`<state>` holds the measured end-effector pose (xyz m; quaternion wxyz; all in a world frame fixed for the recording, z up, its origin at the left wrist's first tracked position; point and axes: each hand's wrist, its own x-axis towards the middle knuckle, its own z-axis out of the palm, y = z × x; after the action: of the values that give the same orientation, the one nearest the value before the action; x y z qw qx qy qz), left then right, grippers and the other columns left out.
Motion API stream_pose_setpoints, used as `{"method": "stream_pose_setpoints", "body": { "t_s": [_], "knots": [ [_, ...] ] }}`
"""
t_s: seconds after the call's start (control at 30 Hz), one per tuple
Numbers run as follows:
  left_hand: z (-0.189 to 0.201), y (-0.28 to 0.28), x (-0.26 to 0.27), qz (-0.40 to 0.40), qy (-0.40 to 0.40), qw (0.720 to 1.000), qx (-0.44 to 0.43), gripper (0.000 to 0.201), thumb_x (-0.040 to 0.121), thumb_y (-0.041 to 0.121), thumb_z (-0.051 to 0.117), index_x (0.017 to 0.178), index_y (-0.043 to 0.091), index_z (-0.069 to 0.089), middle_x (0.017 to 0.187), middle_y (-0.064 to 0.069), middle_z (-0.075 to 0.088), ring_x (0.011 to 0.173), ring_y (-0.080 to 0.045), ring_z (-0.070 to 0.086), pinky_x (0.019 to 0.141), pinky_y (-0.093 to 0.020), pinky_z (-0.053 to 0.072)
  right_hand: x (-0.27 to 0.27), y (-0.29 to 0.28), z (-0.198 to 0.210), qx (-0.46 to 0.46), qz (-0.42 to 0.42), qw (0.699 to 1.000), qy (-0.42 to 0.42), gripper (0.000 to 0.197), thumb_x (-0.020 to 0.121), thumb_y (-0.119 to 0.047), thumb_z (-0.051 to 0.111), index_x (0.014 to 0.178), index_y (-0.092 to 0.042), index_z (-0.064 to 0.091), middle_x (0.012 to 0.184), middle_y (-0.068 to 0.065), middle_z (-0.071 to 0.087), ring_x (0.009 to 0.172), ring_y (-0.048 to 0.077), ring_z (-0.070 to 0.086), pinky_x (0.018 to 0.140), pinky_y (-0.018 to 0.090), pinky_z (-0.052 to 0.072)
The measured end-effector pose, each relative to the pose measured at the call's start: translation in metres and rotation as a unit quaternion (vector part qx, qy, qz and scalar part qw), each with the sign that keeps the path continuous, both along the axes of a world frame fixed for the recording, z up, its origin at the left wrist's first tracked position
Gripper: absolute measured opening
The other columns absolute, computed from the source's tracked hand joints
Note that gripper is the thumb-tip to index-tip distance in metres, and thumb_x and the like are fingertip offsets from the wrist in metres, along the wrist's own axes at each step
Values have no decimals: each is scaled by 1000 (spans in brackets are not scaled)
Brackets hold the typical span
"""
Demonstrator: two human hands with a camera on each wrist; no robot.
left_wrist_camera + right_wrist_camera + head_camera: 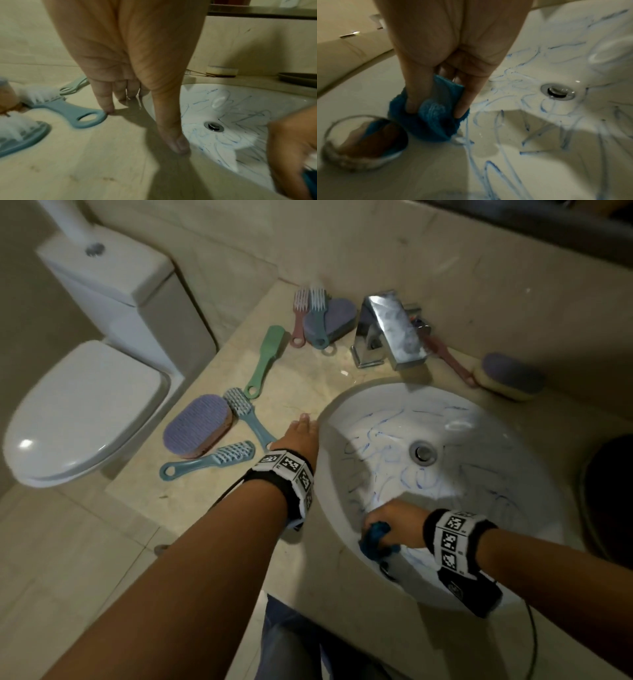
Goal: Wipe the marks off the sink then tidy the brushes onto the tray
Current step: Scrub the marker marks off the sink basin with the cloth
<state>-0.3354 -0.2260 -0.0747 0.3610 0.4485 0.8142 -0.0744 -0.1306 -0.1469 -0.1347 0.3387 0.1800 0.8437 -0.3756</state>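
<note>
Presently, a blue cloth (435,121) is gripped by the curled fingers of the right hand (394,522) and pressed against the inner wall of the white sink (342,419), at about 7 o'clock from the drain (423,452). Blue marks (513,86) are seen over most of the basin. The left hand (130,65) is laid flat on the counter (85,155) with straight fingers, at 9 o'clock from the sink; nothing is held by it, and its little finger touches the handle of a blue brush (72,111). More brushes are scattered on the counter: a green brush (265,361) at 10 o'clock and a purple brush (197,426) at 9 o'clock. The chrome faucet (390,330) stands at 12 o'clock.
</note>
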Motion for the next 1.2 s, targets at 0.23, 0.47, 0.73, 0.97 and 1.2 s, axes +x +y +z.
{"method": "stream_pose_setpoints", "body": {
  "t_s": [0.23,0.47,0.73,0.97,1.2],
  "knots": [
    [14,-19,34,-73,-33,994,77,75,89,27,62,149,21,19,158,-5,12,145,-24,17,117,-36,22,3,14,37,-32,-204,965,159,24,81,-4,65,89,-22,53,88,-3,60,77,12,56,70,27,49],
    [45,-24,47,20,-92,975,200,42,96,21,50,138,20,43,146,-1,42,134,-18,38,105,-23,26,-2,26,83,-50,-283,914,287,43,75,14,61,83,-29,60,98,-4,55,94,15,58,83,19,50],
    [49,-18,59,125,-256,934,214,40,87,7,61,125,16,55,109,-3,63,99,-14,58,90,-26,44,-6,26,106,-135,-374,856,329,26,82,17,52,88,-6,63,98,10,67,91,13,65,84,19,53],
    [50,-22,56,166,-236,931,222,23,86,13,60,109,12,60,87,-2,63,80,-17,56,76,-26,42,-4,28,105,-98,-399,852,324,28,81,11,61,78,-17,64,92,10,69,91,20,67,83,21,55],
    [46,-29,42,203,-193,925,257,9,85,11,62,87,12,54,90,-4,58,83,-19,53,75,-27,39,6,41,101,-8,-386,876,288,19,84,-1,61,94,-17,62,93,4,61,85,18,59,76,24,52]
  ]
}}
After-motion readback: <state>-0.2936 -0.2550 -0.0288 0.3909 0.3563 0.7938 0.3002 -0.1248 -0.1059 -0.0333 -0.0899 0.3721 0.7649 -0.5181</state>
